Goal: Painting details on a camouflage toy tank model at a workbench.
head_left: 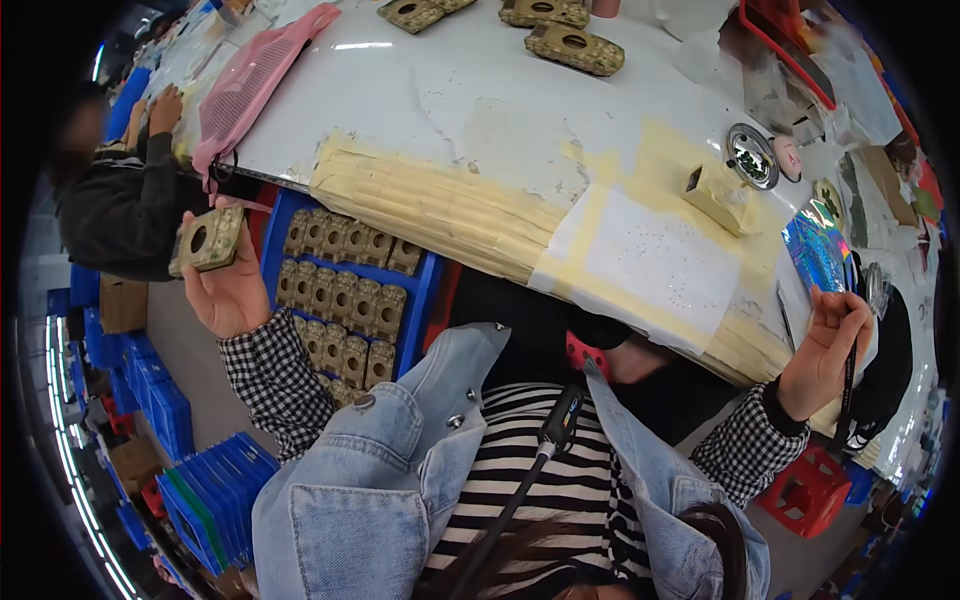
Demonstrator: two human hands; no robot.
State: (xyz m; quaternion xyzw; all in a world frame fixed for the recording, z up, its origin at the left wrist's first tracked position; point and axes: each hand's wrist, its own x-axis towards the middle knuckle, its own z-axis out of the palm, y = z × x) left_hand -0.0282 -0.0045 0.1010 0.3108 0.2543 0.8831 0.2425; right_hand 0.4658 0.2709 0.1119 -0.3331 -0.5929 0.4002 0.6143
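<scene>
At the left, my left hand (234, 297) is closed round a camouflage-painted toy tank hull (222, 252) with a round hole in it, raised beside the table edge. Below it, a blue crate (428, 300) holds several rows of similar tank hulls (343, 296). Over the right end of the table, my right hand (828, 350) is closed with its fingertips pinched together. A thin dark strip runs down beside that hand; whether the fingers grip it is unclear. Near them lies a shiny blue holographic sheet (815, 245).
More camouflage hulls (574, 49) lie on the far side of the white table (400, 110). A pink mesh bag (255, 90), a round metal dish (752, 156) and a small tan block (713, 200) rest there too. Another person's sleeve (120, 215) is at left; a red stool (808, 492) stands lower right.
</scene>
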